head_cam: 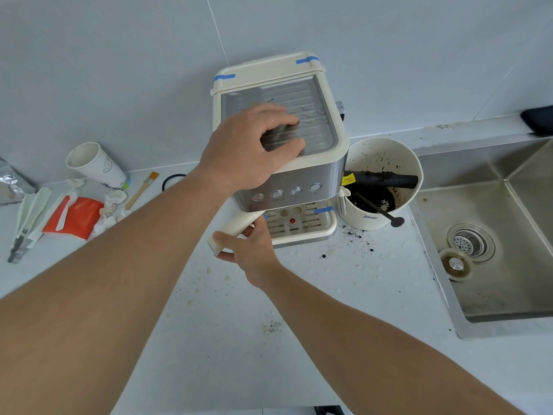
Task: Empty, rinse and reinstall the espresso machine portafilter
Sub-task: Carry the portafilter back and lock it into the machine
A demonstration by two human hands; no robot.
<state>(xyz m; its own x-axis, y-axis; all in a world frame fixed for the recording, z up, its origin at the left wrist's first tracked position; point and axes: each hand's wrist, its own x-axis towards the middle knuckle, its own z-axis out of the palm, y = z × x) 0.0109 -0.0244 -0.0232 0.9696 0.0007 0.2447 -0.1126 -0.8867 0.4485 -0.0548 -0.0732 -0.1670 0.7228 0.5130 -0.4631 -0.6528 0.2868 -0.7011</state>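
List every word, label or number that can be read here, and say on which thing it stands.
None can be read with certainty.
Knock box: dark script logo low on its side, too blurred.
Yellow sticker on the espresso machine: dark print, too small.
Drip tray front edge: faint lettering, unreadable.
Paper cup: a line drawing and coloured print, unreadable.

Little lettering before you is legible: the white knock-box tub [377, 181] at right centre carries a small dark script logo low on its wall, a yellow sticker [348, 178] on the espresso machine [287, 163] bears print too small to read.
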